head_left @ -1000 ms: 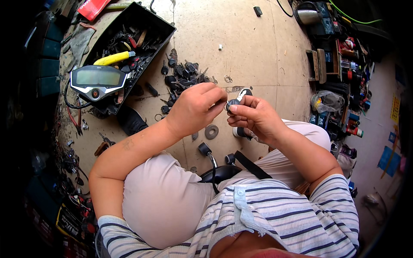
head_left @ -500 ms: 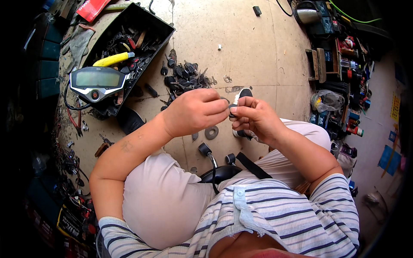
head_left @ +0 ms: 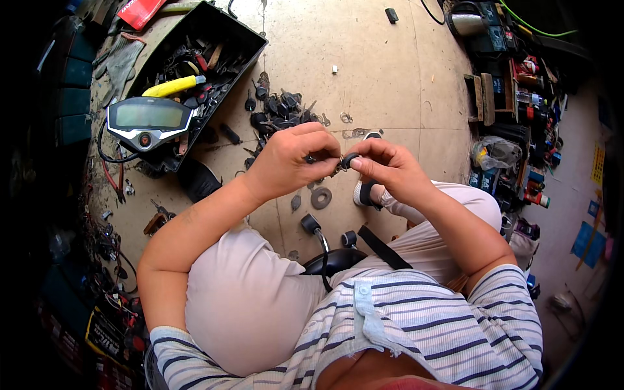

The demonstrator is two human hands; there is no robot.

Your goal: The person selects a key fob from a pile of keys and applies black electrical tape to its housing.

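Left hand (head_left: 292, 160) pinched brassy metal (head_left: 338, 168), right hand (head_left: 392, 170) a black piece (head_left: 349, 160), lettered red packaging (head_left: 138, 13) flashed at ten-thirty, tan floor (head_left: 377, 71) below

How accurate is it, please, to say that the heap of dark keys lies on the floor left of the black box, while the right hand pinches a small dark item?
The side is wrong: the head view shows the heap of dark keys lying on the floor right of the black box, while the right hand pinches a small dark item.

Instrument display (head_left: 149, 118) at left, clear plastic bag (head_left: 498, 155) at right
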